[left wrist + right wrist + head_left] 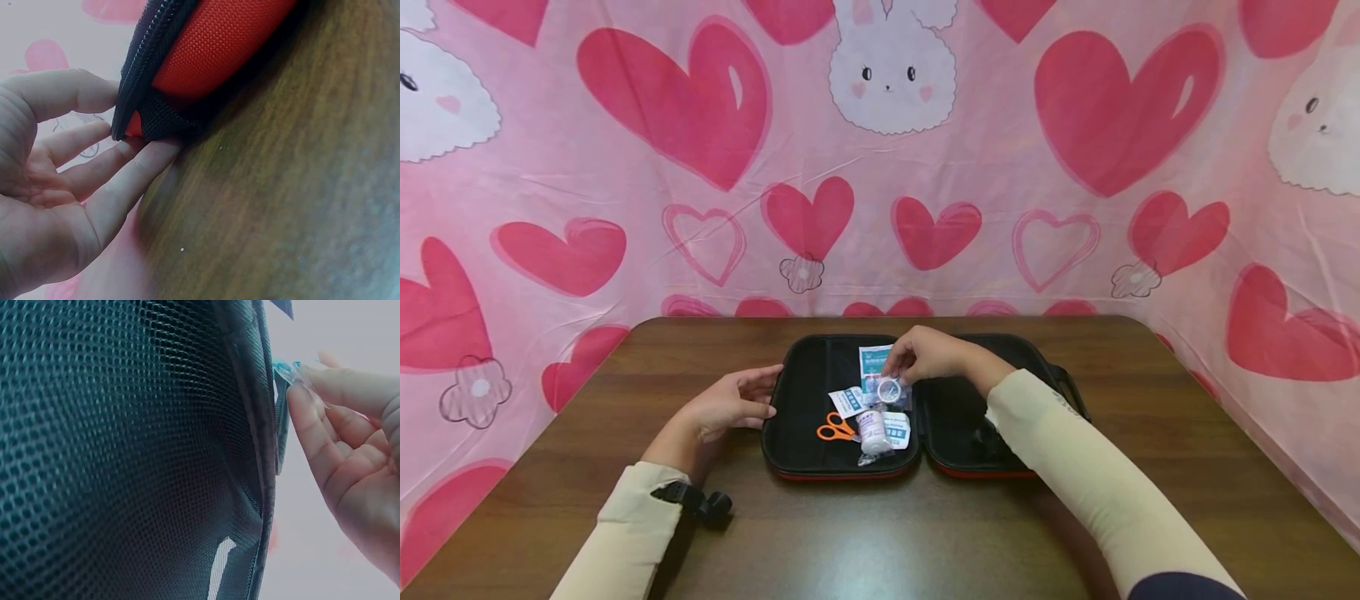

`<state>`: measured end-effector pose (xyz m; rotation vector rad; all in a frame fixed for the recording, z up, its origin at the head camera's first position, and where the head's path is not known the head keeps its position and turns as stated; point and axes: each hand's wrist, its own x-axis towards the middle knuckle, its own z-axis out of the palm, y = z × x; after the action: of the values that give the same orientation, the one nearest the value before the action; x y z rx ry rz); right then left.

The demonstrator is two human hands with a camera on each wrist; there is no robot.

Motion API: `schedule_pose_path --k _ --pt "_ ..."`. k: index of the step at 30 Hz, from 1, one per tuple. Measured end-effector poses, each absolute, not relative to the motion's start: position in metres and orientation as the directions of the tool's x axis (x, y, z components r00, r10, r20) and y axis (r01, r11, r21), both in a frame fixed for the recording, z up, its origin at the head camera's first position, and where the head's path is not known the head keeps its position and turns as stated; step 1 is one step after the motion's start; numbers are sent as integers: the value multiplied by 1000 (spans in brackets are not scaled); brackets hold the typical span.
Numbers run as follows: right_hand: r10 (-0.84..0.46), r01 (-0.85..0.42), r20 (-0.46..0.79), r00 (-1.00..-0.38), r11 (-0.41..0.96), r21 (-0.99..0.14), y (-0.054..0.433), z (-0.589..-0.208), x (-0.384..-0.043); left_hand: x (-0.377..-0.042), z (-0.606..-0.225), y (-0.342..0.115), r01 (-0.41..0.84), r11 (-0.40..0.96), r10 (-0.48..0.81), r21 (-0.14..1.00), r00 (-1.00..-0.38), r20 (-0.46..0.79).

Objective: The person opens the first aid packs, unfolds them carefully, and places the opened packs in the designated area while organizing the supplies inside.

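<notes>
A black zip case (801, 375) with a red outer shell (219, 50) lies unfolded on the table. My left hand (733, 404) holds its left edge, thumb at the zipped rim and fingers by a black strap loop (164, 119). Over the left half, my right hand (931, 357) pinches clear plastic wrap (299, 378) around what looks like a white tape roll (889, 390). Beneath and beside it lie a teal-and-white packet (874, 360), small white packets (847, 402), orange-handled scissors (835, 427) and a wrapped white bandage roll (872, 433).
The case's right half has a mesh pocket (125, 437) and a carry handle (1070, 392) at its right side. Brown wooden tabletop (865, 533) surrounds the case. A pink cloth with hearts (925, 167) hangs behind the table.
</notes>
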<state>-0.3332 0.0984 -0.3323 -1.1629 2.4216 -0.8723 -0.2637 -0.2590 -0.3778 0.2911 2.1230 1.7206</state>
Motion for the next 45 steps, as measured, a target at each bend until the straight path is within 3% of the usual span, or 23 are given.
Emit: schedule_pose_path --k 17,33,45 --pt "-668 -495 58 -741 486 -720 122 -315 -325 -263 -379 -258 -84 233 395 969 -902 -173" --pt "-579 -454 127 -805 465 -760 160 -305 -315 -264 -380 -259 -69 227 400 971 -903 -158" --pt "-482 -357 110 -869 457 -815 193 -301 -308 -263 -379 -259 -83 220 398 972 -902 -167"
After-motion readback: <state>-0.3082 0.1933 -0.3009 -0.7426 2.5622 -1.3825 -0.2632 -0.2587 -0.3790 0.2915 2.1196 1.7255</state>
